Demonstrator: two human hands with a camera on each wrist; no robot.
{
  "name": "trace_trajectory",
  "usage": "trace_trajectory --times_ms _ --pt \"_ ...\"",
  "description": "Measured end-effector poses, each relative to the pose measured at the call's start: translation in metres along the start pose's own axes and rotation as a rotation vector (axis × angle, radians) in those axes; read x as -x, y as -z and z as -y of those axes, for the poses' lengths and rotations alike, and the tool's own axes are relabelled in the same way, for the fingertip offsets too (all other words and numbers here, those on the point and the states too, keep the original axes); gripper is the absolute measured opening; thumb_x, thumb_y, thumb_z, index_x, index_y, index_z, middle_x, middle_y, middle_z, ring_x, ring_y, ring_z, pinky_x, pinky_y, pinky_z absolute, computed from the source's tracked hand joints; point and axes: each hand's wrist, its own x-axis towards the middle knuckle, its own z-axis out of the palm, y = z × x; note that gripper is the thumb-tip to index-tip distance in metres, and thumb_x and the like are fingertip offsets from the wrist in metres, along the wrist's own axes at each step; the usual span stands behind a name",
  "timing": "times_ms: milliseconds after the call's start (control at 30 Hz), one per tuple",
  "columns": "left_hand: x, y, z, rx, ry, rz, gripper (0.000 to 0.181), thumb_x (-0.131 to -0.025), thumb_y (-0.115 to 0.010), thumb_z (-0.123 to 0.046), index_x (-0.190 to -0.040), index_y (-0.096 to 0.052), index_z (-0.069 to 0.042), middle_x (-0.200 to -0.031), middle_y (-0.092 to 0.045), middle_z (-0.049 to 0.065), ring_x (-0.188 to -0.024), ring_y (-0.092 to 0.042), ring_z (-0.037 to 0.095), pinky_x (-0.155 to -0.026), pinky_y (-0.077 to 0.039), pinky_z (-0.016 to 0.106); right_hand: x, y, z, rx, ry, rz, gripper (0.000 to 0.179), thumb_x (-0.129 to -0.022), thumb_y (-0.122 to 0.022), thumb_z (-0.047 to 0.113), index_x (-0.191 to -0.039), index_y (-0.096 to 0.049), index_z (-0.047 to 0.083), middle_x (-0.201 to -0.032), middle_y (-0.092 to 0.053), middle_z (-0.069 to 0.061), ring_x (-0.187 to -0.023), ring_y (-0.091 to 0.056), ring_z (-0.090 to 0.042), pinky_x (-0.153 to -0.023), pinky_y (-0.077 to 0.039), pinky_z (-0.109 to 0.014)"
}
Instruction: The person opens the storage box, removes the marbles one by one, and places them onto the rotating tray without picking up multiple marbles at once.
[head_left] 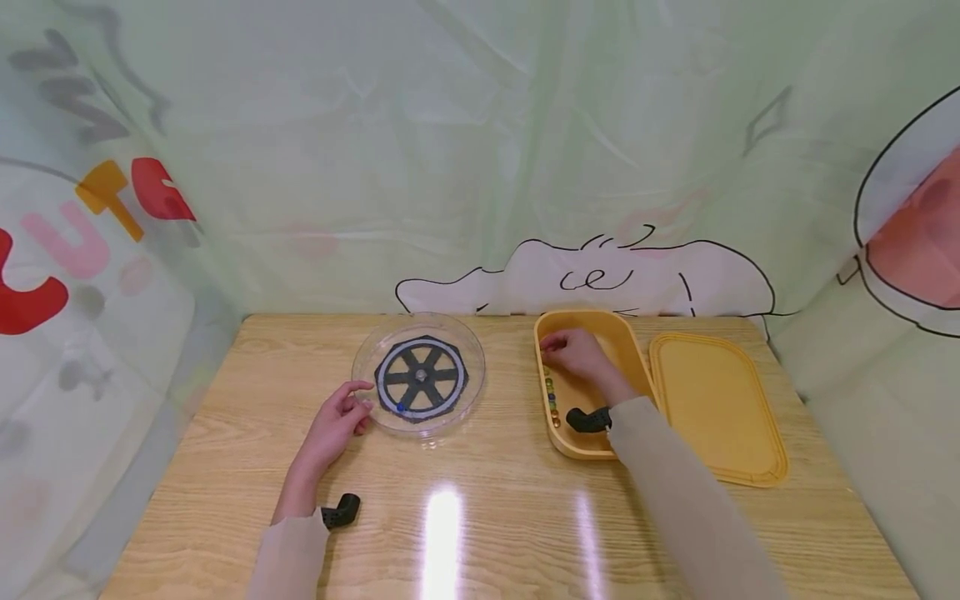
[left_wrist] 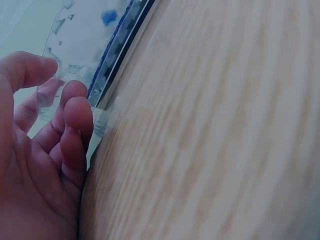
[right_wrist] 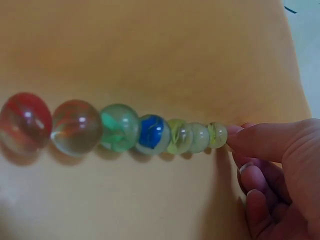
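A round clear dish (head_left: 474,400) stands on the table, with a black six-spoked wheel pattern showing in it. A small blue marble (head_left: 401,407) lies near the pattern's front edge. My left hand (head_left: 339,423) rests at the dish's left rim, its fingers loosely bent and fingertips right at the clear wall. Inside a yellow box (head_left: 564,446), my right hand (head_left: 579,354) reaches to the far end of a row of glass marbles (right_wrist: 120,128). Thumb and forefinger pinch the end marble (right_wrist: 218,135); the forefinger's tip is hidden. Red, orange, green, blue and yellowish swirls show in the row.
A flat yellow lid (head_left: 720,408) lies just right of the box. The wooden table (head_left: 495,533) reaches back to a pale printed curtain (head_left: 360,167). Black wrist cameras (head_left: 341,511) sit at both sleeves.
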Motion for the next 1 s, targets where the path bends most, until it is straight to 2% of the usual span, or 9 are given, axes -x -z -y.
trace_trajectory --times_ms 633,1000 --pt "0.0019 0.0009 0.0019 0.021 -0.023 -0.009 0.030 -0.100 -0.059 -0.011 -0.130 -0.057 -0.010 -0.079 -0.057 0.011 -0.069 -0.056 0.022 -0.064 -0.050 0.029 -0.0026 -0.0008 0.0015 0.028 -0.001 0.022 0.017 -0.091 -0.069 0.007 -0.105 -0.072 -0.002 -0.095 -0.070 -0.011 -0.089 -0.060 -0.025 -0.084 -0.047 -0.038" --pt "0.0010 -0.0002 0.0013 0.015 -0.019 -0.001 0.030 -0.100 -0.059 -0.011 -0.130 -0.058 -0.011 -0.078 -0.057 0.011 -0.069 -0.056 0.022 -0.064 -0.050 0.029 0.0006 0.0066 0.0054 0.029 -0.026 0.024 0.022 -0.094 -0.068 0.016 -0.111 -0.071 0.002 -0.107 -0.069 -0.013 -0.099 -0.060 -0.030 -0.095 -0.046 -0.046"
